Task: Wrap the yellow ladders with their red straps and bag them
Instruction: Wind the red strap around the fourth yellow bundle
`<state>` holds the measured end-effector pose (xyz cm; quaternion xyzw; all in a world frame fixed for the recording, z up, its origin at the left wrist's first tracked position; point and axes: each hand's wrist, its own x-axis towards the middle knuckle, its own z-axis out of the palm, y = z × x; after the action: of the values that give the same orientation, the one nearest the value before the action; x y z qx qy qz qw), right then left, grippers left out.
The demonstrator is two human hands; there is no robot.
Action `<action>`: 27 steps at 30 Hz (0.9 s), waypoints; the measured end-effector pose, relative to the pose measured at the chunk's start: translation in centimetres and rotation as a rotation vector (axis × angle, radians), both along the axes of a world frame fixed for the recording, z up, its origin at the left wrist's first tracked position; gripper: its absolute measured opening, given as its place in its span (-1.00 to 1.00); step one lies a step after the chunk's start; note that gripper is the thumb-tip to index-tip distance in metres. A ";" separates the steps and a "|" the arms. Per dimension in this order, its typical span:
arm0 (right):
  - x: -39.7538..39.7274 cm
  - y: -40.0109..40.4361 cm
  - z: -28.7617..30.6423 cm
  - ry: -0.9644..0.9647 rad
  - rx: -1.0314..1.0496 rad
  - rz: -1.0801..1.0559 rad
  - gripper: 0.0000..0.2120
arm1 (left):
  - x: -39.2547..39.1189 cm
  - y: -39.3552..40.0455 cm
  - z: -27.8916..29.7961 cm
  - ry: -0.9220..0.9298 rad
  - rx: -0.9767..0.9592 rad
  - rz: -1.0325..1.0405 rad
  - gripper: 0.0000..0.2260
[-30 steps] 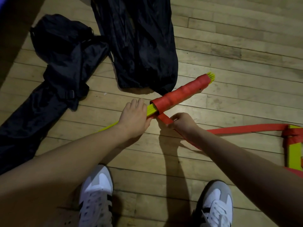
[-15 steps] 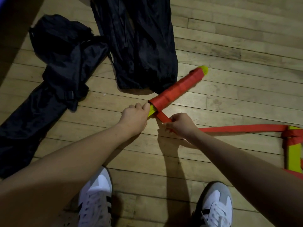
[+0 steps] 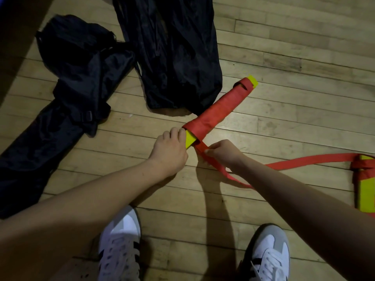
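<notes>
Since a second ago the wrapped ladder bundle (image 3: 218, 109) has swung its far end up toward the black bags, the yellow tip showing a flat face now, and the left hand (image 3: 169, 152) has slid along to the near end. Largest in view are the two black bags: one (image 3: 170, 51) beyond the fingers of both hands, its hem just beside the bundle's middle, the other (image 3: 60, 94) stretched away to the left of the left hand's knuckles. The bundle runs diagonally up and away from the left fingertips; a second ladder (image 3: 363, 185), part bound, lies well to the right of the right hand. The red strap (image 3: 304, 162) trails from the right hand (image 3: 221, 153) toward it. To wrap well, I judge the strap needs steady tension and each turn laid flat against the last — slack would let the roll loosen. The left fingers are curled closed around the yellow end; the right fingers are pinched shut on the strap just below the roll.
</notes>
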<state>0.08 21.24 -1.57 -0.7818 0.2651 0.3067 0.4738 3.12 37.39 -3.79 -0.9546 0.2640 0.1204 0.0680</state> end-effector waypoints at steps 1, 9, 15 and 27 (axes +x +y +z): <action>-0.1 -0.1 0.0 0.007 0.008 -0.015 -0.82 | -0.2 0.0 0.2 0.012 -0.021 0.042 -0.48; -0.1 0.1 0.2 0.007 0.014 -0.040 -0.83 | 0.5 -0.1 0.6 0.149 -0.026 0.131 -0.56; -0.2 -0.1 0.0 -0.018 0.029 -0.061 -0.84 | 1.1 -0.4 0.6 0.213 -0.129 0.319 -0.44; 0.2 0.4 -0.4 -0.049 0.043 -0.112 -0.78 | 3.2 -1.1 0.1 0.172 -0.059 0.203 -0.40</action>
<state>0.26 21.68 -1.96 -0.7627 0.2902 0.2660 0.5132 6.30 36.29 -3.72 -0.9641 0.1741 0.2004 0.0044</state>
